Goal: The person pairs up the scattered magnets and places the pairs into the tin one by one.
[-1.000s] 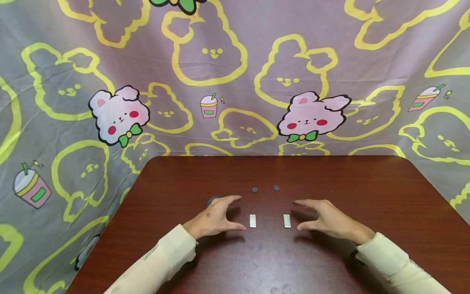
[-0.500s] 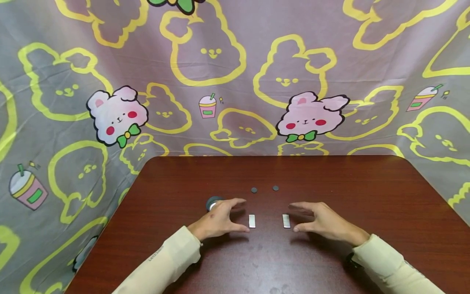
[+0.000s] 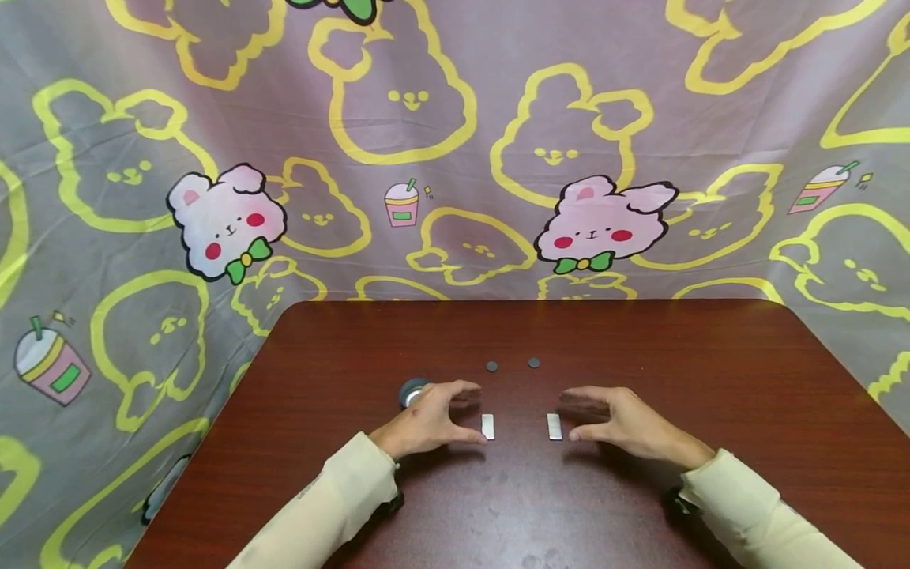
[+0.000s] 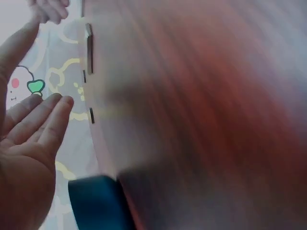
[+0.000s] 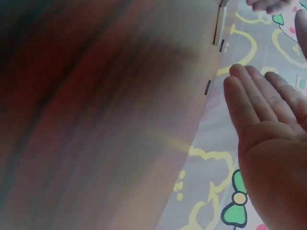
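Note:
My left hand [image 3: 426, 419] hovers over the table with thumb and fingers apart, holding nothing. Its thumb tip overlaps the edge of a small silvery rectangular piece [image 3: 487, 427] in the head view. Opposite it, my right hand [image 3: 629, 427] is held the same way, palm inward, just right of a second silvery rectangular piece [image 3: 554, 427]. Both wrist views show relaxed, extended fingers [image 4: 53, 120] and an unfilled palm. Two small dark discs [image 3: 492, 367] lie farther back. Behind my left hand, partly hidden by it, sits a dark round object [image 3: 410, 390] with a pale centre.
Everything lies on a dark red-brown wooden table [image 3: 640, 340] with rounded far corners. A curtain [image 3: 469, 95] printed with cartoon rabbits hangs behind it and along both sides. Cream sleeves cover both forearms, with dark bands at the wrists.
My left hand has shifted right, toward the left silvery piece, uncovering more of the dark round object. My right hand has come slightly left. The pieces and discs lie where they were.

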Demonstrator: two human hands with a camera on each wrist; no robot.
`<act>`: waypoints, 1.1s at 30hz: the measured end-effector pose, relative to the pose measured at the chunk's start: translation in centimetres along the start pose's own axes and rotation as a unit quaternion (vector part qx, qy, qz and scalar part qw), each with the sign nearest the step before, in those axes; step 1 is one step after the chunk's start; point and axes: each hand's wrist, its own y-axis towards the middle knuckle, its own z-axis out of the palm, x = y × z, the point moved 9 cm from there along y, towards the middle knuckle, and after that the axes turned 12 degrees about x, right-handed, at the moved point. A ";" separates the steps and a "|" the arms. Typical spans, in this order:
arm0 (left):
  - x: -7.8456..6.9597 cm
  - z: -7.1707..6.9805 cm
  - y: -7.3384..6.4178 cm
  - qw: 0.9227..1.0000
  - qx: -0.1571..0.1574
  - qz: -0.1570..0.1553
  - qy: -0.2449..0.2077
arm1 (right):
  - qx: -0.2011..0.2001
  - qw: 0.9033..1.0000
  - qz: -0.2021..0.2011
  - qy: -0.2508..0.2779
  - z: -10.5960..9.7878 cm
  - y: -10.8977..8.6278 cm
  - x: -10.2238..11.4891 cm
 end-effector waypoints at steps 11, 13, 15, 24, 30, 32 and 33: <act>-0.2 1.0 1.1 1.000 0.002 0.011 -0.004 | -0.003 1.000 -0.016 -0.006 1.0 0.8 -0.7; 0.0 1.1 1.2 1.000 -0.001 0.007 -0.002 | -0.012 0.999 -0.026 -0.029 1.0 0.8 -0.4; 0.3 1.3 1.2 1.000 -0.004 0.004 -0.001 | -0.022 0.998 -0.036 -0.049 1.0 0.9 -0.2; 0.5 1.5 1.2 1.000 -0.021 0.011 0.006 | -0.034 0.995 -0.041 -0.080 1.0 1.2 0.0; 0.7 1.4 1.2 0.999 -0.030 0.008 0.018 | -0.039 0.995 -0.029 -0.086 1.3 1.4 -0.5; 0.8 1.4 1.2 0.999 -0.033 0.008 0.018 | -0.040 0.995 -0.028 -0.084 1.4 1.5 -0.6; 0.8 1.4 1.2 0.999 -0.034 0.007 0.018 | -0.040 0.995 -0.027 -0.082 1.4 1.5 -0.7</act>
